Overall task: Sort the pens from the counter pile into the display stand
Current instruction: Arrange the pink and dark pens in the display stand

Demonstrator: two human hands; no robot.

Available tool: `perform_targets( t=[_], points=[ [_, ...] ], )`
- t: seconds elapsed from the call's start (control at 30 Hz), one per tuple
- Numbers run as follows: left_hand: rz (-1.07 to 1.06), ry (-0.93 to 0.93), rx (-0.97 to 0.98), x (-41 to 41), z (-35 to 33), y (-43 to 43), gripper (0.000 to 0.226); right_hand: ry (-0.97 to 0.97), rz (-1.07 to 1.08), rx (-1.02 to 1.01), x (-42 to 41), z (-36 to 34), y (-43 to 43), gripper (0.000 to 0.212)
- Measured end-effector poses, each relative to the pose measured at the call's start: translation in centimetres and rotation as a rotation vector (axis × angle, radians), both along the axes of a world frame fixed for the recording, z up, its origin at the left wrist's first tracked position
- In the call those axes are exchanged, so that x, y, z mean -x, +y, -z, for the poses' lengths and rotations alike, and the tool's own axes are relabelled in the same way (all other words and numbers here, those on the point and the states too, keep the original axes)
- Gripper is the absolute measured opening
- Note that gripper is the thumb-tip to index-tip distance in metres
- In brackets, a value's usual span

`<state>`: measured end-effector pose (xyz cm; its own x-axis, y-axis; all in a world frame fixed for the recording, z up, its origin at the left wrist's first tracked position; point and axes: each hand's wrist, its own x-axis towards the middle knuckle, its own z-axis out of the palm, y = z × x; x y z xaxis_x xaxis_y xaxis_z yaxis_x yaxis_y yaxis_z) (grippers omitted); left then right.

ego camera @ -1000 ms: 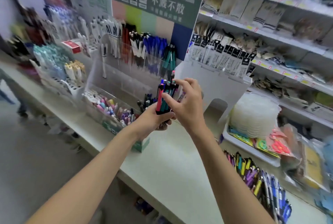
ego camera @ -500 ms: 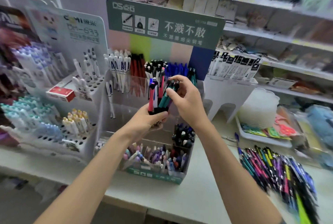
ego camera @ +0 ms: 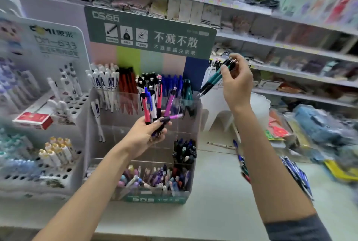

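Both hands are raised in front of the display stand [ego camera: 155, 199], well apart from each other. The left hand [ego camera: 143, 134] grips a fanned bunch of pens [ego camera: 148, 109], pink, blue, white and purple, with their tips down in the palm. The right hand [ego camera: 237, 85], higher and further right, pinches a few teal pens [ego camera: 215, 79] between thumb and fingers. Their tips slant down and left, near the stand's far right corner, where a teal row [ego camera: 187, 90] stands beside a blue row [ego camera: 171, 85]. The counter pile [ego camera: 296, 175] lies on the counter [ego camera: 213, 182] at the right, partly hidden behind the right forearm. A white holed rack [ego camera: 73, 109] stands just left of the stand.
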<state>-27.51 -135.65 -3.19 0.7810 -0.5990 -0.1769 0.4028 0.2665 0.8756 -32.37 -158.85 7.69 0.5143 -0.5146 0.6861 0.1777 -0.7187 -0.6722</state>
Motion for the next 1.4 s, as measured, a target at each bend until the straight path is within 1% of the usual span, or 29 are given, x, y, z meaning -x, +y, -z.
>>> perform_targets(
  t=[0.1, 0.17, 0.23, 0.27, 0.37, 0.43, 0.53, 0.6, 0.7, 0.77, 0.83, 0.87, 0.9, 0.93, 0.97, 1.0, 1.03, 1.1, 1.17, 1.27, 1.33, 1.4],
  points=[
    [0.0, 0.058, 0.065, 0.3, -0.4, -0.8, 0.016, 0.109, -0.001, 0.1, -1.1, 1.5, 0.2, 0.03],
    [-0.054, 0.048, 0.038, 0.5, -0.2, -1.6, 0.015, 0.182, -0.053, 0.099, -1.9, 3.1, 1.1, 0.03],
    [-0.088, 0.029, 0.028, 0.6, 0.2, -2.2, 0.016, 0.197, -0.071, 0.116, -2.4, 4.1, 1.8, 0.03],
    [-0.097, 0.017, 0.026, 0.6, 0.4, -2.2, 0.015, 0.171, -0.072, 0.108, -2.5, 4.0, 1.7, 0.028],
    [-0.112, -0.011, 0.02, 0.1, 0.7, -1.8, 0.017, 0.004, -0.018, 0.046, -2.6, 2.1, 0.7, 0.023],
    [-0.107, -0.015, 0.028, -0.2, 0.7, -1.6, 0.021, -0.014, 0.006, 0.115, -3.0, 1.5, 0.1, 0.026],
    [-0.1, -0.023, 0.035, -0.3, 0.7, -1.6, 0.02, 0.116, -0.045, 0.276, -3.6, 2.9, 0.3, 0.034],
    [-0.105, -0.034, 0.036, -0.3, 0.7, -1.6, 0.017, 0.212, -0.095, 0.296, -3.7, 4.3, 0.4, 0.035],
    [-0.106, -0.041, 0.032, -0.4, 0.8, -1.3, 0.019, 0.409, -0.139, 0.3, -3.5, 5.9, 0.7, 0.039],
    [-0.103, -0.042, 0.029, -0.6, 0.9, -1.0, 0.02, 0.449, -0.139, 0.323, -3.7, 6.6, 1.0, 0.043],
    [-0.112, -0.046, 0.029, -0.7, 0.9, -0.8, 0.021, 0.449, -0.146, 0.317, -3.7, 7.0, 1.0, 0.048],
    [-0.116, -0.049, 0.028, -0.8, 0.9, -0.7, 0.02, 0.424, -0.142, 0.297, -3.5, 7.1, 0.9, 0.053],
    [-0.119, -0.051, 0.03, -0.8, 1.0, -0.5, 0.02, 0.355, -0.114, 0.3, -3.3, 7.2, 0.9, 0.055],
    [-0.123, -0.051, 0.033, -0.9, 1.0, -0.3, 0.019, 0.252, -0.07, 0.324, -3.0, 7.5, 0.8, 0.053],
    [-0.127, -0.05, 0.037, -0.9, 1.1, -0.2, 0.019, 0.148, -0.023, 0.356, -2.6, 7.6, 0.9, 0.045],
    [-0.13, -0.05, 0.04, -1.0, 1.2, 0.0, 0.019, 0.083, -0.005, 0.387, -2.1, 7.9, 1.1, 0.035],
    [-0.131, -0.05, 0.041, -1.1, 1.3, 0.2, 0.018, 0.085, -0.03, 0.411, -1.7, 8.2, 1.5, 0.026],
    [-0.132, -0.047, 0.04, -1.2, 1.5, 0.4, 0.018, 0.222, -0.1, 0.401, -1.1, 9.0, 2.8, 0.018],
    [-0.127, -0.05, 0.035, -1.2, 1.7, 0.6, 0.017, 0.36, -0.111, 0.395, -0.9, 10.0, 4.3, 0.021],
    [-0.118, -0.062, 0.029, -1.1, 1.9, 0.8, 0.018, 0.451, 0.005, 0.444, -1.5, 11.0, 5.9, 0.035],
    [-0.118, -0.051, 0.033, -1.1, 1.9, 1.0, 0.018, 0.517, 0.096, 0.447, -2.0, 10.9, 6.8, 0.034],
    [-0.116, -0.04, 0.024, -1.2, 2.0, 1.3, 0.017, 0.539, 0.153, 0.456, -2.2, 11.1, 7.5, 0.027]
  ],
)
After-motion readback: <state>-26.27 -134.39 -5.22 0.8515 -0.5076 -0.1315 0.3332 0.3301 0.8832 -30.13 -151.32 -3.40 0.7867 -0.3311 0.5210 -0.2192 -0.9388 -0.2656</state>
